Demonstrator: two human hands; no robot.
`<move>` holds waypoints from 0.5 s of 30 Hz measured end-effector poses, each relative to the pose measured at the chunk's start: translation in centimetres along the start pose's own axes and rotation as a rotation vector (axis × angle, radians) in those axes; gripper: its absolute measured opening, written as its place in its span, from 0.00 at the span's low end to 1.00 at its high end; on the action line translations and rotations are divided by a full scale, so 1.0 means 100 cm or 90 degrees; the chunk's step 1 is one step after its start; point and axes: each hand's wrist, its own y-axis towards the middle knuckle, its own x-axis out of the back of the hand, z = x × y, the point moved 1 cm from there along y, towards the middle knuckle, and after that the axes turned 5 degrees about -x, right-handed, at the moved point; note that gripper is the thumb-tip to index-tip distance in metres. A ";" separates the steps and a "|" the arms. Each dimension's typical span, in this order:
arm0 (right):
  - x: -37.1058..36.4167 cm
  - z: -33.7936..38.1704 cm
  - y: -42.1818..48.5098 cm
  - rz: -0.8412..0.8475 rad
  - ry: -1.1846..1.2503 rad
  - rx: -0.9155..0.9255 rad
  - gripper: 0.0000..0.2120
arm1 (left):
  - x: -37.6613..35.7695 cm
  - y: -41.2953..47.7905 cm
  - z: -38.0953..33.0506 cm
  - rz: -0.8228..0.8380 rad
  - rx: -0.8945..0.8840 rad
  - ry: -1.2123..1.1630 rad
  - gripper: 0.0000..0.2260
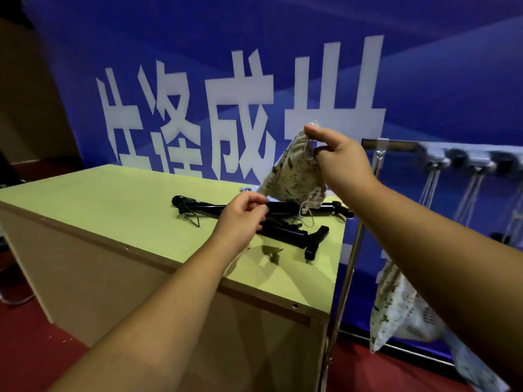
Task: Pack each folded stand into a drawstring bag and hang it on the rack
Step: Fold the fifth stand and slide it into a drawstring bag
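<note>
**Right hand lifts bag over the stands**

The right hand [339,162] pinches the top edge of a camouflage drawstring bag [291,176] between thumb and curled fingers, holding it above the table [113,199]. The left hand [240,219], fingers curled, meets the bag's lower corner and a black folded stand [198,206] lying on the table; which it grips is unclear. The rack [396,144] stands to the right.

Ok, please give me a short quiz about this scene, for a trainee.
1. True or false: the right hand holds the bag up.
2. Where do the stands lie? A table, B floor, C shelf.
3. Fill in: another bag hangs from the ___.
Key: 1 true; 2 A; 3 rack.
</note>
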 end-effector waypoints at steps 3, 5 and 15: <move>0.010 0.029 -0.014 -0.022 0.007 0.020 0.21 | -0.015 -0.017 -0.061 0.090 -0.072 -0.038 0.10; 0.015 0.050 -0.024 -0.020 0.014 0.033 0.19 | -0.022 -0.030 -0.098 0.138 -0.086 -0.028 0.16; 0.050 0.126 -0.067 -0.110 -0.011 0.076 0.14 | -0.012 -0.079 -0.180 0.158 -0.111 0.172 0.10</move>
